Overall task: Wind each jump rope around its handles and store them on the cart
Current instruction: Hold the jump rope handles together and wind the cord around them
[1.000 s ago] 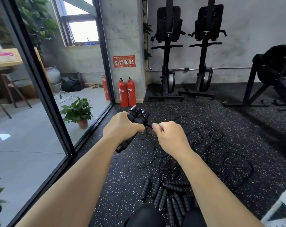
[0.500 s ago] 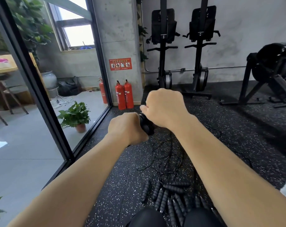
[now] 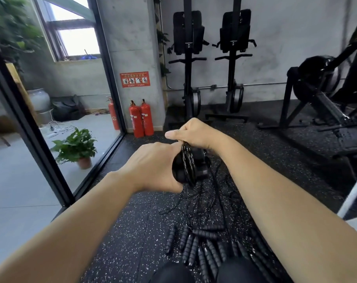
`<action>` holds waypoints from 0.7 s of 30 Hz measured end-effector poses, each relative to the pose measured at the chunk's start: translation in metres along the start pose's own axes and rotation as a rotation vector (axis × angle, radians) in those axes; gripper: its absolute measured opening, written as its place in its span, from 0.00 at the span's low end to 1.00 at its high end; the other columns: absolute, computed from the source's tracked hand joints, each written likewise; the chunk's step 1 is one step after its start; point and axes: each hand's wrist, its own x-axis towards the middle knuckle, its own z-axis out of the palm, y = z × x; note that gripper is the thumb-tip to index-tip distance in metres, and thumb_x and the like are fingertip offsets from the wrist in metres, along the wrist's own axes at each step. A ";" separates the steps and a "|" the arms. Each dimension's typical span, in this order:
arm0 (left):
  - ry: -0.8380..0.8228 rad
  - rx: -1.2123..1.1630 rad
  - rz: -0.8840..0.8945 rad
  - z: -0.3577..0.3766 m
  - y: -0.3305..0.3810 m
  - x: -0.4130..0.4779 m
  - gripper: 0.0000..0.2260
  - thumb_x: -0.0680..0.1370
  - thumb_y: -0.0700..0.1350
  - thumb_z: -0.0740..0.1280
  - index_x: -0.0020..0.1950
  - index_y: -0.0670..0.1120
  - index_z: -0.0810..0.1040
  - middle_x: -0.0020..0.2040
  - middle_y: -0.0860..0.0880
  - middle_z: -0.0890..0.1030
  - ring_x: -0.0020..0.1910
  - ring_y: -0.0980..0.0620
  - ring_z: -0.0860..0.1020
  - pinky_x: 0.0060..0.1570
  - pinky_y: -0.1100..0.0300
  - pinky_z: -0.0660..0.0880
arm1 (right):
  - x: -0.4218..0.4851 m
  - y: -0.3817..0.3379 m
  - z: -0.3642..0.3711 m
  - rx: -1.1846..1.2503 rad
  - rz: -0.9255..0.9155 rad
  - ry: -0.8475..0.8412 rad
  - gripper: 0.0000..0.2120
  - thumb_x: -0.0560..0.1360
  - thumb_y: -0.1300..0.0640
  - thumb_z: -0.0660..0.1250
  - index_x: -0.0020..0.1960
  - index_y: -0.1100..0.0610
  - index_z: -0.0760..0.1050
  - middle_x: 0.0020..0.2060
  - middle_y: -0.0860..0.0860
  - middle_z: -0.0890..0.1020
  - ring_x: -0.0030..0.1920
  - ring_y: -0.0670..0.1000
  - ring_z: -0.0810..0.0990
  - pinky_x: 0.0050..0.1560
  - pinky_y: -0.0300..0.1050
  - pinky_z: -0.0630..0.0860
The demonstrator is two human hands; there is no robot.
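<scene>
My left hand [image 3: 153, 166] grips a pair of black jump rope handles [image 3: 191, 166], with several turns of thin black cord wound around them. Just above and behind the handles, my right hand [image 3: 191, 134] pinches the cord. Loose cord trails from the handles down to a tangle of black cords [image 3: 204, 203] on the floor. Several more black ribbed handles [image 3: 196, 246] lie side by side on the floor near my knees. A white edge, perhaps the cart [image 3: 355, 199], shows at the right border.
Speckled black rubber floor [image 3: 132, 231] lies below. A glass wall with black frame [image 3: 30, 127] runs along the left, a potted plant [image 3: 76, 149] behind it. Two red fire extinguishers [image 3: 141, 120] stand by a concrete pillar. Black gym machines [image 3: 324, 103] stand behind and right.
My right hand has circled from beside the handles, up over them, to just behind them, laying cord around the handles. My left hand has kept its grip.
</scene>
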 end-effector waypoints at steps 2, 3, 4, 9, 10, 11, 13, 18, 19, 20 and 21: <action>0.019 -0.113 -0.019 0.003 -0.002 0.001 0.19 0.63 0.53 0.74 0.46 0.54 0.68 0.33 0.53 0.76 0.36 0.51 0.77 0.33 0.58 0.70 | -0.005 0.014 0.005 0.263 0.077 -0.044 0.23 0.77 0.51 0.68 0.26 0.56 0.66 0.19 0.45 0.70 0.20 0.44 0.68 0.31 0.36 0.70; 0.031 -0.184 -0.044 0.005 -0.002 0.002 0.19 0.61 0.53 0.73 0.47 0.55 0.69 0.34 0.53 0.77 0.36 0.51 0.78 0.34 0.58 0.71 | -0.007 0.022 0.008 0.409 0.098 -0.083 0.21 0.78 0.52 0.67 0.28 0.56 0.69 0.21 0.46 0.73 0.23 0.45 0.72 0.33 0.38 0.71; 0.049 -0.256 -0.078 0.008 -0.003 0.003 0.19 0.60 0.54 0.72 0.46 0.54 0.70 0.34 0.52 0.78 0.36 0.51 0.78 0.34 0.57 0.73 | -0.009 0.030 0.013 0.549 0.107 -0.108 0.18 0.79 0.53 0.66 0.31 0.56 0.72 0.24 0.47 0.75 0.26 0.45 0.74 0.35 0.41 0.71; 0.165 -0.445 -0.287 0.023 -0.005 0.011 0.18 0.59 0.52 0.77 0.41 0.46 0.76 0.35 0.51 0.80 0.34 0.55 0.77 0.35 0.63 0.73 | -0.020 0.045 0.043 0.610 0.195 0.200 0.15 0.77 0.64 0.56 0.32 0.56 0.67 0.25 0.51 0.68 0.26 0.48 0.63 0.28 0.38 0.56; 0.180 -0.446 -0.322 0.024 -0.007 0.012 0.17 0.60 0.52 0.78 0.40 0.45 0.76 0.34 0.50 0.80 0.32 0.56 0.75 0.34 0.64 0.72 | -0.024 0.045 0.048 0.586 0.221 0.240 0.17 0.78 0.66 0.55 0.32 0.56 0.67 0.23 0.51 0.68 0.25 0.47 0.62 0.27 0.37 0.54; 0.192 -0.447 -0.351 0.025 -0.010 0.014 0.17 0.60 0.51 0.78 0.38 0.43 0.77 0.33 0.48 0.81 0.30 0.56 0.74 0.33 0.64 0.71 | -0.027 0.047 0.053 0.577 0.227 0.254 0.19 0.79 0.67 0.54 0.31 0.56 0.66 0.20 0.50 0.68 0.22 0.46 0.61 0.25 0.35 0.54; 0.197 -0.467 -0.390 0.026 -0.014 0.015 0.17 0.61 0.52 0.78 0.36 0.41 0.77 0.33 0.45 0.82 0.28 0.55 0.72 0.30 0.64 0.70 | -0.032 0.049 0.061 0.594 0.202 0.254 0.20 0.81 0.65 0.55 0.31 0.56 0.66 0.18 0.48 0.67 0.20 0.45 0.60 0.21 0.34 0.53; 0.179 -0.548 -0.495 0.028 -0.025 0.016 0.15 0.63 0.52 0.79 0.35 0.43 0.79 0.29 0.51 0.79 0.26 0.59 0.73 0.27 0.68 0.69 | -0.041 0.051 0.060 0.671 0.095 0.224 0.11 0.73 0.62 0.63 0.33 0.60 0.71 0.24 0.52 0.68 0.23 0.47 0.62 0.21 0.35 0.54; 0.174 -0.534 -0.506 0.028 -0.027 0.017 0.15 0.63 0.53 0.79 0.35 0.45 0.79 0.30 0.53 0.79 0.28 0.58 0.74 0.28 0.67 0.69 | -0.043 0.049 0.059 0.670 0.074 0.199 0.09 0.70 0.57 0.66 0.34 0.60 0.71 0.24 0.53 0.68 0.24 0.47 0.62 0.22 0.35 0.54; 0.164 -0.514 -0.510 0.028 -0.028 0.017 0.16 0.63 0.54 0.80 0.36 0.46 0.78 0.30 0.54 0.79 0.29 0.59 0.74 0.29 0.67 0.69 | -0.045 0.047 0.059 0.653 0.067 0.184 0.12 0.69 0.52 0.69 0.34 0.59 0.72 0.24 0.51 0.68 0.23 0.47 0.63 0.21 0.36 0.55; 0.153 -0.501 -0.506 0.028 -0.028 0.017 0.17 0.63 0.55 0.80 0.36 0.46 0.78 0.30 0.54 0.78 0.29 0.59 0.73 0.28 0.67 0.68 | -0.047 0.044 0.057 0.628 0.068 0.187 0.17 0.71 0.48 0.71 0.33 0.58 0.72 0.23 0.49 0.69 0.23 0.46 0.64 0.21 0.35 0.56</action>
